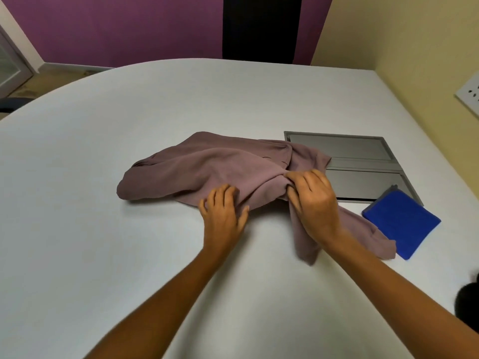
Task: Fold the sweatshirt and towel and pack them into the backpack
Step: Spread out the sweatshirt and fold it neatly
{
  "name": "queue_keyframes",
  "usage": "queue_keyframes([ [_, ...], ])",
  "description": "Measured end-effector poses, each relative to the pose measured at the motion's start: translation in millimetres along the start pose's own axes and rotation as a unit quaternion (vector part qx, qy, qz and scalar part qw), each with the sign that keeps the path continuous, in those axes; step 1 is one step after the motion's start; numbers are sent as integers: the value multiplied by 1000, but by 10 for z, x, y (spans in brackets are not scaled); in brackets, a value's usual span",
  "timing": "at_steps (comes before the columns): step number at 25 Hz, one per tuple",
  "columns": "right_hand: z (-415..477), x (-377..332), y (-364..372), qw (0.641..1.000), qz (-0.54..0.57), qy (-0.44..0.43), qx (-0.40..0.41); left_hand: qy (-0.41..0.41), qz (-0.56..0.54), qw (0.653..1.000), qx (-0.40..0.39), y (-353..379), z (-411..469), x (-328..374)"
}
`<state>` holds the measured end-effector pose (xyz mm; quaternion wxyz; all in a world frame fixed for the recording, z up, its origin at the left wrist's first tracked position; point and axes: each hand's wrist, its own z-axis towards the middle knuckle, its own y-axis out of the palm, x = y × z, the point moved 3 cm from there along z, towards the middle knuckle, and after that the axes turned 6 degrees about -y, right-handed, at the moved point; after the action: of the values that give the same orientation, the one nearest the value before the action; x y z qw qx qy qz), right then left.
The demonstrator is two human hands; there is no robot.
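Observation:
A mauve sweatshirt [197, 169] lies crumpled in the middle of the white table [103, 229]. My right hand [315, 200] pinches a bunch of its fabric near the right side. On the sweatshirt's near edge my left hand [223, 213] has its fingers curled into the cloth. One sleeve trails toward me past my right wrist. A folded blue towel [401, 221] lies flat to the right, its corner touching that sleeve. No backpack is clearly seen; a dark shape [469, 299] shows at the right edge.
A grey metal cable hatch [363, 161] is set into the table behind the towel, partly under the sweatshirt. A yellow wall with a socket plate [470, 95] runs along the right. A dark chair back [261, 27] stands beyond the far edge.

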<state>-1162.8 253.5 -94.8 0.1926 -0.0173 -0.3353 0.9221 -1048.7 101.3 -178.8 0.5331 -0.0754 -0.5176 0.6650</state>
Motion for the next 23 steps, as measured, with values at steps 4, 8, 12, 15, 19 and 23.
queue_keyframes([
  [4,187,-312,-294,994,48,93,32,-98,-54,994,19,-249,-424,276],
  [8,152,-556,-604,982,110,155,23,-180,-57,982,27,-452,-433,260],
  [12,89,-717,-817,972,159,172,28,-203,-116,972,37,-635,-393,140],
  [15,54,-713,-842,964,177,198,35,-168,-146,974,33,-751,-410,145],
  [19,1,-710,-799,971,131,201,19,-217,-195,956,12,-729,-717,9],
  [23,12,-743,-752,978,109,178,25,-373,-185,908,-36,-491,-975,22],
])
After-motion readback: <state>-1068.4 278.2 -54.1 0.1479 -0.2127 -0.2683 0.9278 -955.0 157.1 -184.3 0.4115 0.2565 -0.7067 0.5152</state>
